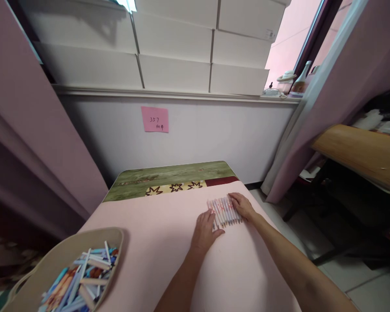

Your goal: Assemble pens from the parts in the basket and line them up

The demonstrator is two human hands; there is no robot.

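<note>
A row of several slim pens (225, 211) lies side by side on the pink table cover, pale-bodied with reddish print and their tips toward me. At the row's left end rests my left hand (205, 232), fingers stretched out and thumb spread, touching the outermost pens. My right hand (242, 206) lies along the right end, its fingers extended over the edge of the row. Between the two hands the pens sit close together. Neither hand is wrapped round a pen.
A beige basket (117, 236) full of loose pens and pen parts stands at the table's left front. Behind the table, a pink note (155, 119) sticks to the wall below stacked white boxes (175, 71). A wooden desk (360, 149) stands at the right.
</note>
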